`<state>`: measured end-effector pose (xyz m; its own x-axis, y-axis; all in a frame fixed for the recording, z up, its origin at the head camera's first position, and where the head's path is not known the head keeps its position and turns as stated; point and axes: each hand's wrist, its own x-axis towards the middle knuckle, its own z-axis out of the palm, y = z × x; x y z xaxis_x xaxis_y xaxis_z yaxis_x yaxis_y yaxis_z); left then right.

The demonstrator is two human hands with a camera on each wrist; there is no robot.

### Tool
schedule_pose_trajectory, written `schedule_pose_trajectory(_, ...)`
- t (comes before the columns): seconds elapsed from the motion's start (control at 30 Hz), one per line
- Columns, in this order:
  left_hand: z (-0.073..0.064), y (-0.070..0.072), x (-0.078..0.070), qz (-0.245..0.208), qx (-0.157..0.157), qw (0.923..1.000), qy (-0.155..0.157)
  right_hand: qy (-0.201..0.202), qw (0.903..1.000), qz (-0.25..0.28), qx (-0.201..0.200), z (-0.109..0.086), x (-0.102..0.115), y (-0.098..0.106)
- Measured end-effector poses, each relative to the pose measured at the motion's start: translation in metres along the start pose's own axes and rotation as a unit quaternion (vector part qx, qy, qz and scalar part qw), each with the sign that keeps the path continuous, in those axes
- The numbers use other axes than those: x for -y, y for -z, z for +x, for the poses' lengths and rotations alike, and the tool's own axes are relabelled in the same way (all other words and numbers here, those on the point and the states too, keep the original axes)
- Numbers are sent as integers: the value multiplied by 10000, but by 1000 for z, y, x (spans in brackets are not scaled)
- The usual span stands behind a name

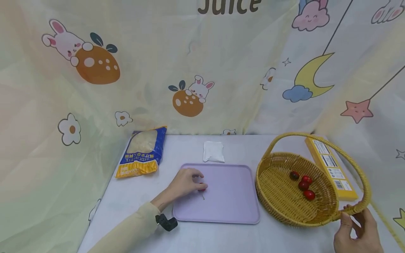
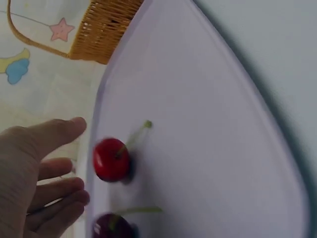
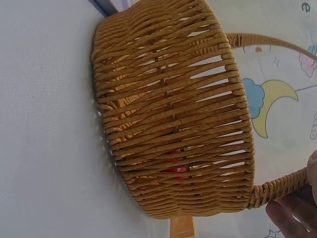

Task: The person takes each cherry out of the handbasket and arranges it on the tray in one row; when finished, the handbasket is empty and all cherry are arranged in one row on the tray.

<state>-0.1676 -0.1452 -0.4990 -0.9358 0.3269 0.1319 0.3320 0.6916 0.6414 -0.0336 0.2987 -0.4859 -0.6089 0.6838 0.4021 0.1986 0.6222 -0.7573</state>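
Observation:
Over the left part of the lilac tray (image 1: 227,196) is my left hand (image 1: 186,181), its thumb and fingers spread apart. Close to the thumb lies a red cherry (image 2: 111,159) with a green stem. A darker cherry (image 2: 113,227) sits beside it in the left wrist view; in the head view the hand hides that one. On the right, my right hand (image 1: 359,230) grips the handle (image 1: 364,182) of a wicker basket (image 1: 278,189) near its base. Several cherries (image 1: 303,185) rest inside the basket, which stands on the table.
A blue and yellow pasta bag (image 1: 142,151) lies at the back left. Behind the tray is a small white packet (image 1: 213,151). Past the basket lies a yellow box (image 1: 330,167). A printed cloth (image 1: 152,95) hangs at the table's back edge.

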Motion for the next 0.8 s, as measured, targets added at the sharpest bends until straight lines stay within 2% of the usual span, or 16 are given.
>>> schedule_pose_trajectory(0.13,13,3,-28,-395,-34,9988,-270,-122,9999,4,13,2,0,0)
schedule_pose_trajectory(0.27,28,-3,-65,-1210,310,9917,-314,-319,9995,30,85,2,-1,-3)
schedule_pose_trajectory(0.43,51,-30,-102,-1841,723,9788,-521,-142,9998,129,72,-2,-3,-6)
schedule_pose_trajectory(0.6,85,-58,-131,-2139,1013,9685,-768,29,9999,146,2,-3,-2,-8)
schedule_pose_trajectory(0.67,98,-69,-142,-2195,1119,9665,-718,57,9998,178,-42,-4,-2,-7)
schedule_pose_trajectory(0.8,119,-89,-164,-2293,1284,9641,-381,-77,9996,225,-128,-6,-2,-5)
